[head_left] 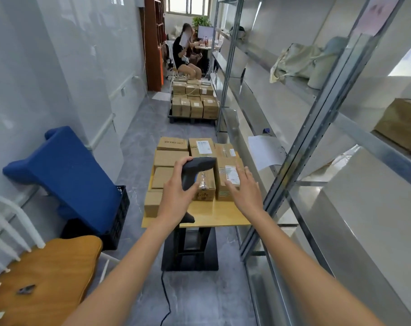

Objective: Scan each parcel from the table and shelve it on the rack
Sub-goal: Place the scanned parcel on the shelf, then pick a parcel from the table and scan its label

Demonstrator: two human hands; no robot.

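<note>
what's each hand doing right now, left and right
Left hand: grips the black scanner.
Right hand: open, fingers spread over the labelled parcel, holding nothing.

Scanner (198, 167) grip hidden inside left hand (178, 189). Parcel (230, 177) label text too small to read. Chair (42, 278) cut off by the left edge.

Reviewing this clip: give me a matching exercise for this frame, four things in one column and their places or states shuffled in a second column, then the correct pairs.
Things:
1. Dark grey handheld barcode scanner
2. Right hand
3. Blue padded foam block
4. Cream cloth bag

Places or states:
A. On an upper shelf of the metal rack
B. Leaning by the left wall, over a black plastic crate
C. Gripped in the left hand
D. Fingers spread, over a labelled cardboard parcel on the yellow table

Pairs: 1-C, 2-D, 3-B, 4-A
</note>
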